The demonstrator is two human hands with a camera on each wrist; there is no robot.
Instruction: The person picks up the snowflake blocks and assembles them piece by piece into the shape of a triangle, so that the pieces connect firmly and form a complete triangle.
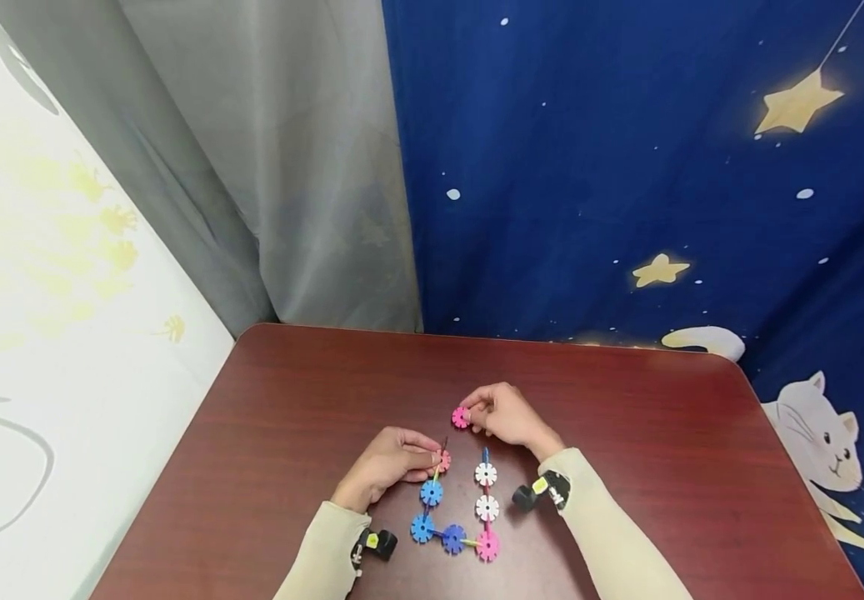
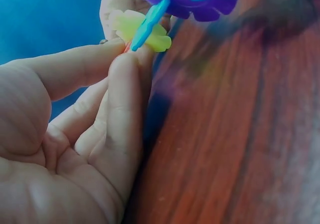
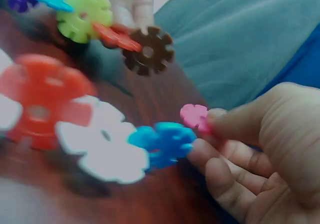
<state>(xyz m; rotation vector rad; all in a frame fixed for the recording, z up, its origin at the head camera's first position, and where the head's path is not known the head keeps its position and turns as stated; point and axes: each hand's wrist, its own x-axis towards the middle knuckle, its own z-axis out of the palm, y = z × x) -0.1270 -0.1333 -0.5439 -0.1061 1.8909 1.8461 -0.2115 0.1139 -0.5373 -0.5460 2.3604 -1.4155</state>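
Observation:
Notched plastic discs, slotted together, form a U-shaped chain on the table. My left hand (image 1: pixel 392 458) pinches the red disc (image 1: pixel 443 461) on the chain's left arm; in the left wrist view its thumb and fingertips meet beside a yellow-green disc (image 2: pixel 160 39). A brown disc (image 3: pixel 148 51) ends that arm. My right hand (image 1: pixel 505 414) holds a loose pink disc (image 1: pixel 460 417) between thumb and fingers, beyond the U's open side and apart from it. The right arm ends in a blue disc (image 3: pixel 162 145), slotted into a white disc (image 1: pixel 486 474).
The chain's near side has a dark blue disc (image 1: pixel 454 539) and a pink corner disc (image 1: pixel 487 546). Everything lies on a reddish-brown table (image 1: pixel 312 392). Grey and blue star-patterned curtains (image 1: pixel 551 208) hang behind it, and a white wall (image 1: pixel 42 333) stands at left.

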